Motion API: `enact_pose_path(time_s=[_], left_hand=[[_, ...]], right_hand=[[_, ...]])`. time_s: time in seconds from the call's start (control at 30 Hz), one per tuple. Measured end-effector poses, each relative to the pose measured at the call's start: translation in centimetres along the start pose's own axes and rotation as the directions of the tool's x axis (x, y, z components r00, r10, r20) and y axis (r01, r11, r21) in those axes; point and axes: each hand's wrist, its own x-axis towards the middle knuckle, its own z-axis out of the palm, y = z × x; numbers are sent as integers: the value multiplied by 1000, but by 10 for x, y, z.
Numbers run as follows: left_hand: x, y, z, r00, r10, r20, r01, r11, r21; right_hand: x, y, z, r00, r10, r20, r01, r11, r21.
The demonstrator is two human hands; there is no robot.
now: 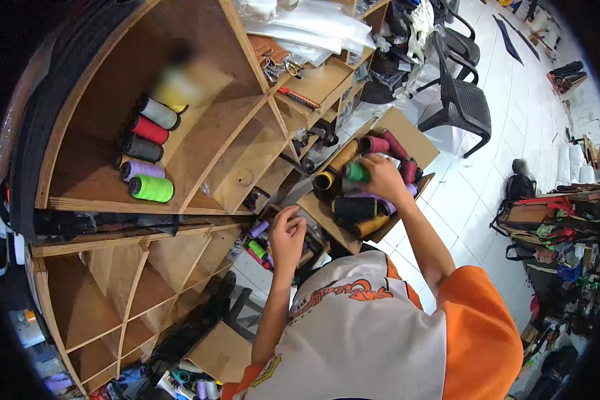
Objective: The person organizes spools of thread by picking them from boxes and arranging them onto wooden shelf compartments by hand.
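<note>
My right hand point(385, 176) reaches into an open cardboard box point(413, 141), its fingers closed around a green thread spool point(357, 172). Other thread spools lie in that box: a black one point(353, 208), maroon ones point(375, 145) and gold-yellow ones point(325, 180). My left hand point(287, 239) hovers between the box and the shelves, empty, with fingers loosely bent and apart. Beneath it, a smaller container holds more spools, among them a bright green one point(257, 249) and a purple one point(259, 229).
A wooden shelf point(113, 205) at left holds a row of spools, including a lime green one point(152, 189) and a red one point(149, 130). Below it stands another compartmented wooden unit point(123, 293). Black chairs point(463, 110) stand on the white tiled floor. Piled materials point(567, 247) line the right side.
</note>
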Motion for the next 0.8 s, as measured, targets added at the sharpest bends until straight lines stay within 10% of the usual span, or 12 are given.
enact_pose_path(time_s=[0.07,0.3,0.4,0.53,0.67,0.8], left_hand=[[3,-1,3,999,-18,52,22,996,-84],[11,28,11,969,124,212,-75,971,-226],[10,18,0,986,67,152,-39,984,-175],[0,6,-20,998,-17,63,30,977,-213],[-8,11,-36,997,-72,-21,63,954,-295],[-12,9,-45,989,-118,-94,69,909,-410]], right_hand=[[3,-11,-14,982,-31,-188,68,979,191],[4,-105,-57,977,-131,169,-36,677,735],[0,-105,-32,972,-43,231,-205,328,922],[-5,-66,-25,940,-103,325,29,974,226],[-26,-39,12,914,-90,396,173,969,-179],[-8,-52,-6,824,-28,566,122,984,-129]])
